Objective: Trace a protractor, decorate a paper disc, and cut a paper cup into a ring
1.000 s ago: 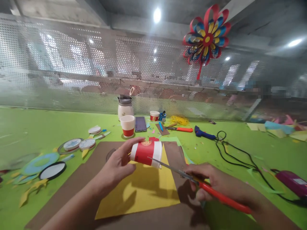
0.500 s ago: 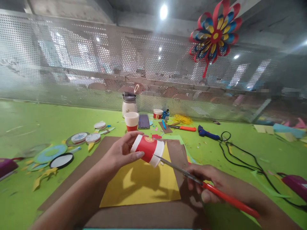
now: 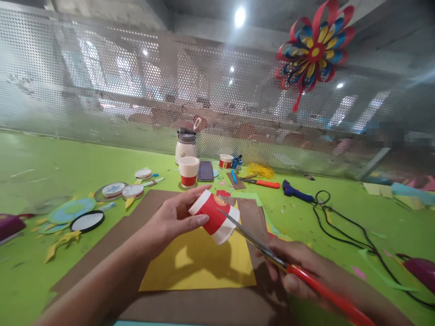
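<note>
A red and white paper cup [image 3: 216,216] lies tilted on its side in the air, with my left hand [image 3: 176,213] closed around its base end. From the right, my right hand [image 3: 299,260] grips red-handled scissors [image 3: 249,237]. Their blades lie across the cup's white rim end, and the tip overlaps the red band; whether a blade is inside the cup or has cut it I cannot tell. Below the cup is a yellow sheet [image 3: 170,271] on a brown board [image 3: 142,308]. A second red and white cup [image 3: 189,174] stands upright behind.
At the back are a white jar [image 3: 186,151], a phone [image 3: 205,171], a short cut cup [image 3: 225,162] and an orange-handled tool [image 3: 268,184]. A blue glue gun [image 3: 297,192] with a black cord lies right. Tape rolls [image 3: 113,190] and paper pieces lie left.
The cup has shifted slightly right and tipped its rim end further down. The scissor tip now overlaps further up the red band. My view has turned a little.
</note>
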Tool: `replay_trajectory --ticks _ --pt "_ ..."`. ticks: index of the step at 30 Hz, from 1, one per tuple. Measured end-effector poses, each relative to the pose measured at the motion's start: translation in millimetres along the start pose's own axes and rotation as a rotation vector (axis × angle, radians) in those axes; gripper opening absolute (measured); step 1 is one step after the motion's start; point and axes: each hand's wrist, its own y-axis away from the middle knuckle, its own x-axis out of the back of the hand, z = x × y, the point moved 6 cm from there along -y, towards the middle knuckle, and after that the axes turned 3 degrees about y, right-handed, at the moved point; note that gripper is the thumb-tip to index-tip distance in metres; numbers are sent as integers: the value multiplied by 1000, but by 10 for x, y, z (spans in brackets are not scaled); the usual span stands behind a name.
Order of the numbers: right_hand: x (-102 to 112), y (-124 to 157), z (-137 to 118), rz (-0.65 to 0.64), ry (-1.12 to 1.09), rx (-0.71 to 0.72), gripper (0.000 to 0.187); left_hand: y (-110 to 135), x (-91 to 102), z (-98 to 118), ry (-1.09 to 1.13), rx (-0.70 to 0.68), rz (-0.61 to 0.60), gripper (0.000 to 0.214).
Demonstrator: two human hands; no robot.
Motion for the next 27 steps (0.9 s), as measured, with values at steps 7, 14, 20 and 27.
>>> replay_trajectory --ticks 7,14,20,27 --pt "-29 4 -45 7 -62 -3 56 -19 24 -67 4 6 -20 61" --pt "-35 -19 -52 0 -50 16 64 -20 -4 -68 61 3 -48 55" --pt "-25 -9 -50 12 -37 11 60 -23 -27 -57 45 3 -65 52" --pt "-12 -7 -69 33 -15 18 58 -33 -74 1 23 -7 -127 54"
